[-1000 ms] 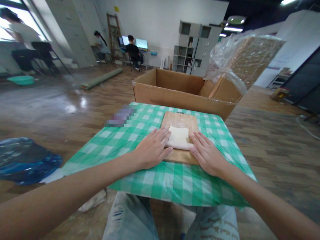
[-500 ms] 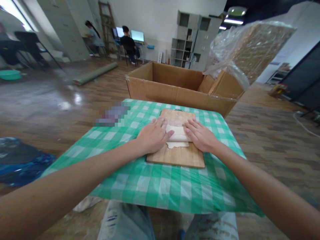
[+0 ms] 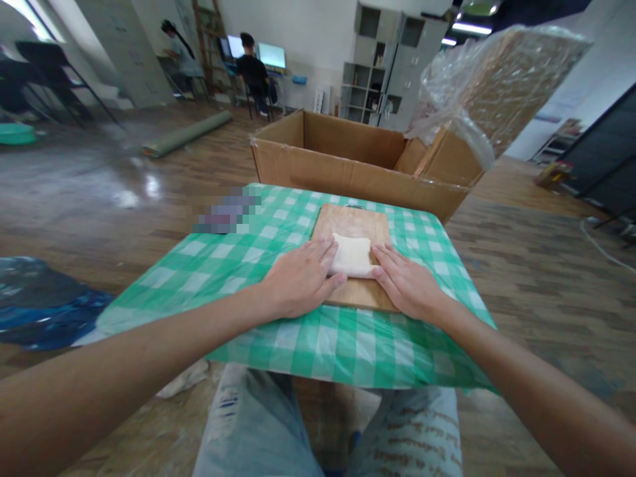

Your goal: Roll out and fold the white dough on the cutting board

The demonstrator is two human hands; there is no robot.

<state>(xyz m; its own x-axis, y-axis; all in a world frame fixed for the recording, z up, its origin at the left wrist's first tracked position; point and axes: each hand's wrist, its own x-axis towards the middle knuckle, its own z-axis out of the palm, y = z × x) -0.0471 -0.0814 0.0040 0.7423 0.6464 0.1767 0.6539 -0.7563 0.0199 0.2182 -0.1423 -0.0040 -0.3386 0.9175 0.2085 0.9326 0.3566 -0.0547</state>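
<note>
The left hand and right hand lie flat over the pin's opposite ends, fingers outstretched, unclamped, presumably to press evenly on the dough on the board, atop the counter. The pin has come nearer; dough no longer shows on its near side.

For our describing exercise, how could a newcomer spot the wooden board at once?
Find the checked green tablecloth before the cardboard box. On it, beneath pale dough between left hand and right hand, lies the board: plain tan, unlike cloth or dough.
</note>
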